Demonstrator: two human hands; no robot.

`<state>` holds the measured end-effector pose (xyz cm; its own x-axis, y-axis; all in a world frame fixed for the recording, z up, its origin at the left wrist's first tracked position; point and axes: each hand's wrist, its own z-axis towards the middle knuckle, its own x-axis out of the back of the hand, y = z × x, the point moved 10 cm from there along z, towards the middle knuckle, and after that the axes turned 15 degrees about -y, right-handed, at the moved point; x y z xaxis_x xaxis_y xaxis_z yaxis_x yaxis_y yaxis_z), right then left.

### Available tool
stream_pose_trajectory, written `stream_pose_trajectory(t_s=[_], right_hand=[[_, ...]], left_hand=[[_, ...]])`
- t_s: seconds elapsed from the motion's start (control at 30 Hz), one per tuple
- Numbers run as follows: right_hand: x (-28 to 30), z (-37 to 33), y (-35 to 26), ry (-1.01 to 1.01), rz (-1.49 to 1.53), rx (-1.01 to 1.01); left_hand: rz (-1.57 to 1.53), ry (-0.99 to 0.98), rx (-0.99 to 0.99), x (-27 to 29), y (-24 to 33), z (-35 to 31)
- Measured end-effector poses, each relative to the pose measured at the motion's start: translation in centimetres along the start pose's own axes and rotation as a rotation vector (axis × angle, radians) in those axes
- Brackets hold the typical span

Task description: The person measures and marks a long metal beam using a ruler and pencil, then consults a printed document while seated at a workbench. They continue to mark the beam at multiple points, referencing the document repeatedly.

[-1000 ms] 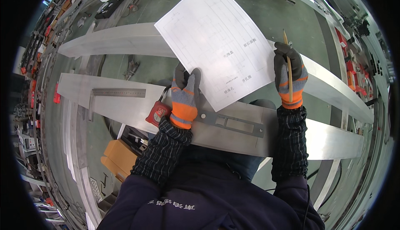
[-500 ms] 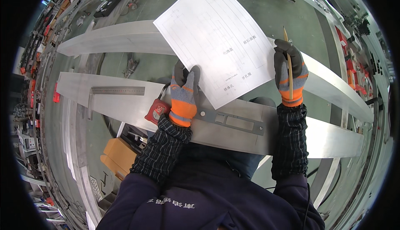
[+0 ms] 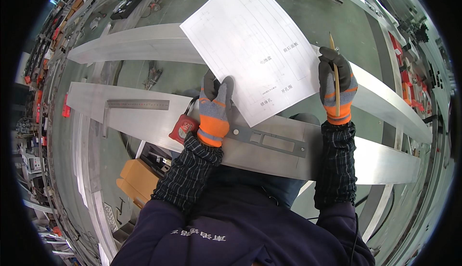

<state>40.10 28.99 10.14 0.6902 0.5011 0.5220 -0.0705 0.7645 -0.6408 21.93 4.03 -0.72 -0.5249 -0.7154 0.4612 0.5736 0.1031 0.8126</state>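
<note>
My left hand [image 3: 214, 106] is pinching the sheet [image 3: 255, 49] at left; my right hand [image 3: 344, 85] is gripping the pencil [image 3: 337, 80] at the sheet's right edge.

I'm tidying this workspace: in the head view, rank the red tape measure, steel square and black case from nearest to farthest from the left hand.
1. Red tape measure, just left of the left hand
2. Steel square, farther left
3. Black case, far upper left
</note>
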Motion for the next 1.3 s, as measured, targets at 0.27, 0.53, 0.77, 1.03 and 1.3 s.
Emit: stream_pose_trajectory(t_s=[0.27, 0.53, 0.77, 1.03, 1.3], right_hand=[[0.0, 0.0, -0.2, -0.003, -0.07, -0.015], [-0.1, 0.0, -0.2, -0.006, -0.064, 0.003], [0.0, -0.1, -0.1, -0.018, -0.068, 0.009], [0.0, -0.1, -0.1, -0.009, -0.057, 0.013], [0.0, -0.1, -0.3, -0.012, -0.068, 0.019]], left_hand=[[-0.115, 0.005, 0.027, 0.0, 0.5, 0.2], [-0.519, 0.008, 0.195, -0.9, -1.6, 0.4], [-0.567, 0.03, 0.274, -0.8, -1.7, 0.4], [0.128, -0.023, 0.0, 0.5, 2.4, 0.8], [-0.279, 0.033, 0.104, 0.3, 0.4, 0.6]])
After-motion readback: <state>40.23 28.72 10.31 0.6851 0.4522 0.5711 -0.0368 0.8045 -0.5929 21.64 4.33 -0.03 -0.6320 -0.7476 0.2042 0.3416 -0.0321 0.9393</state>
